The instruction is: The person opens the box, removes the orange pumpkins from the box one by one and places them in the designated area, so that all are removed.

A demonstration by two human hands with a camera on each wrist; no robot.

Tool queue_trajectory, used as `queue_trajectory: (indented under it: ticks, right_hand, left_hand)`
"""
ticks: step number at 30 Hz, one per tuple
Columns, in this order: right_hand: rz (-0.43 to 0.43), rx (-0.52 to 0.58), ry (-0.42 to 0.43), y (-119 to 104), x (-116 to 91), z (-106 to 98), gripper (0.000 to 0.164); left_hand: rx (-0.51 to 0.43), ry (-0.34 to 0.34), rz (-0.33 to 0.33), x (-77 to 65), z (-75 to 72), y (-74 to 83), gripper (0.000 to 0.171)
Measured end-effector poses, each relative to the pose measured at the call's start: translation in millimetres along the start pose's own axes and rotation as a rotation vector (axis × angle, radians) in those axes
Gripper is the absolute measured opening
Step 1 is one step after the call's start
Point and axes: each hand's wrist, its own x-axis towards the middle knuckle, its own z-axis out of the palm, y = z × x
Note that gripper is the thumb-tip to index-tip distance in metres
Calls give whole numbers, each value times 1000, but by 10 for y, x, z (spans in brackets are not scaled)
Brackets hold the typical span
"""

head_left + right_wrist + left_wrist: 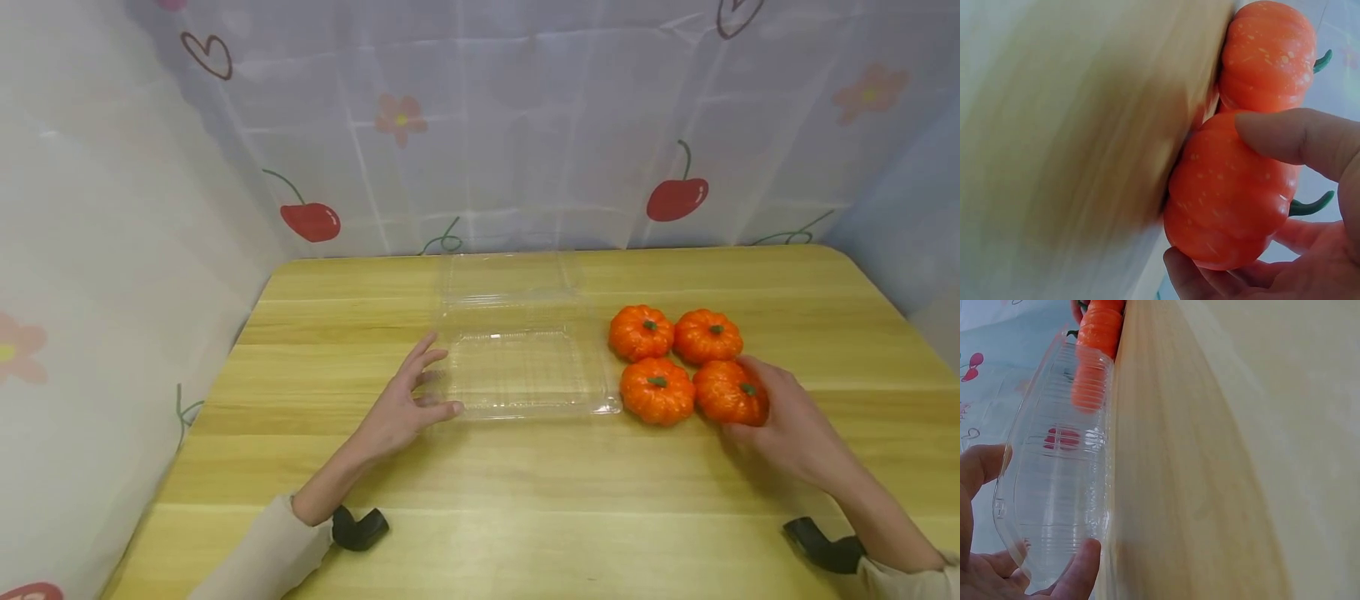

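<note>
A clear plastic clamshell box [517, 375] stands on the table with its lid [506, 275] folded back toward the wall. At the box's left side is my left hand [408, 408], its fingers spread and touching the edge; the left wrist view shows fingertips along the clear wall [1054, 487]. To the right of the box, several small orange toy pumpkins with green stems sit close together in two rows. My right hand [795, 425] grips the front right pumpkin [727, 394], thumb on one side and fingers round the other [1229, 194]. Beside it is the front left pumpkin [657, 392].
Behind these are the back left pumpkin [640, 333] and back right pumpkin [708, 337]. The light wooden table [525, 517] ends at a patterned curtain [510, 142] at the back, with more curtain on both sides. A black band part [360, 529] shows at each wrist.
</note>
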Motion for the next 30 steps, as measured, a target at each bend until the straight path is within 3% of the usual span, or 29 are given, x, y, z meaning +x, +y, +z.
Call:
queue_trajectory:
  ticks: [23, 30]
  right_hand:
    - [55, -36, -60, -45, -5, -15, 97]
    - [-30, -18, -48, -204, 120, -142, 82]
  left_hand:
    - [5, -16, -2, 4, -59, -57, 88]
    - [29, 41, 25, -35, -129, -55, 99]
